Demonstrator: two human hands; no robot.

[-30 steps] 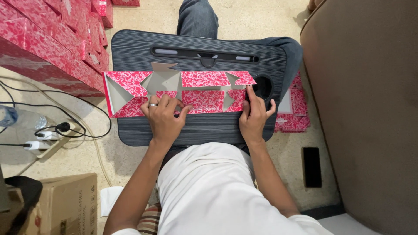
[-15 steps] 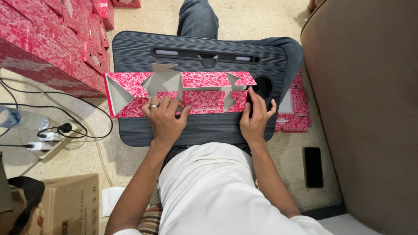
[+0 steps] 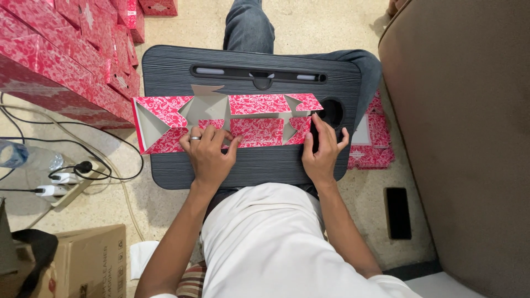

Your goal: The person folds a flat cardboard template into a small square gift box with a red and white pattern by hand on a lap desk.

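A long flat cardboard box blank (image 3: 256,105), red with a white swirl pattern and grey inside, lies across a black lap desk (image 3: 165,72). Its flaps are partly folded up. My left hand (image 3: 210,154), with a ring on one finger, presses down on the near edge of the blank left of its middle. At the blank's right end my right hand (image 3: 323,152) pinches the flap with its fingertips.
Stacks of finished red patterned boxes (image 3: 61,55) fill the upper left. More flat red blanks (image 3: 372,146) lie on the floor at right beside a brown sofa (image 3: 469,127). A black phone (image 3: 397,212), a power strip (image 3: 52,190), a water bottle (image 3: 25,155) and a cardboard carton (image 3: 91,262) are nearby.
The right hand has shifted slightly left along the blank's right end. The left hand stays pressed on the near edge.
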